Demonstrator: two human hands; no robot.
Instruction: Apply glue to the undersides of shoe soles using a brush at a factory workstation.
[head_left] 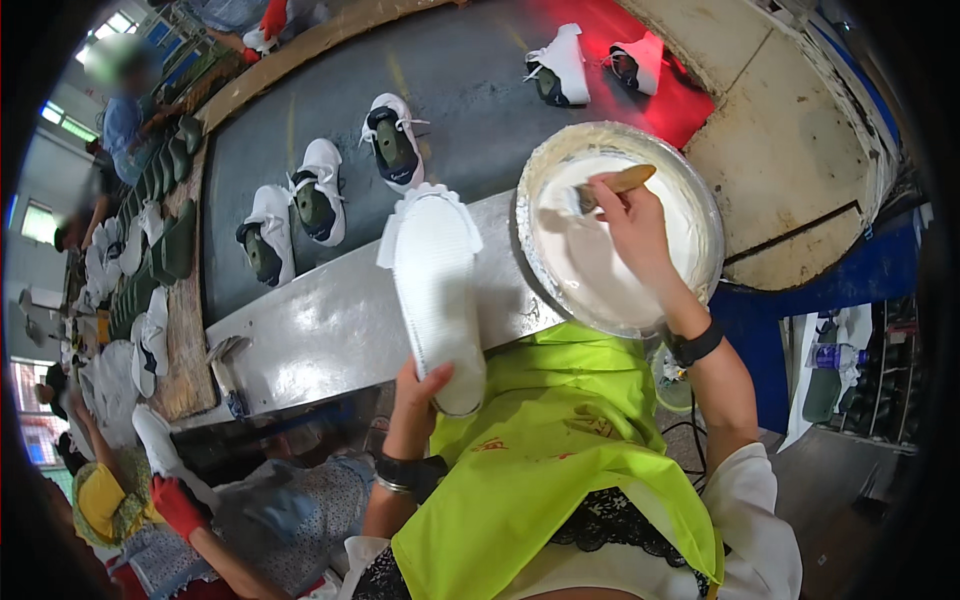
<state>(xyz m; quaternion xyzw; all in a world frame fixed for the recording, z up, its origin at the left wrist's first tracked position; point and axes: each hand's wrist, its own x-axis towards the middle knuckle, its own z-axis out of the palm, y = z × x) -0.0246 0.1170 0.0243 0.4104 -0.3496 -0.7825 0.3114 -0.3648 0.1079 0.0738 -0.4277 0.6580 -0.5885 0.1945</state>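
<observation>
My left hand [418,392] grips a white shoe [436,280] by its heel end, sole turned up toward me, over the metal ledge [320,335]. My right hand [632,222] holds a wooden-handled brush [610,188], its bristles dipped in the white glue inside a round metal bowl [700,200]. The bowl rests on the ledge in front of my lime-green apron [540,440]. A black band sits on each wrist.
Several white shoes on dark lasts [320,192] ride the dark conveyor belt [460,90] beyond the ledge. A wooden shelf on the left holds green lasts [165,250] and white uppers. A person with red gloves [178,505] sits at lower left; another person stands far left.
</observation>
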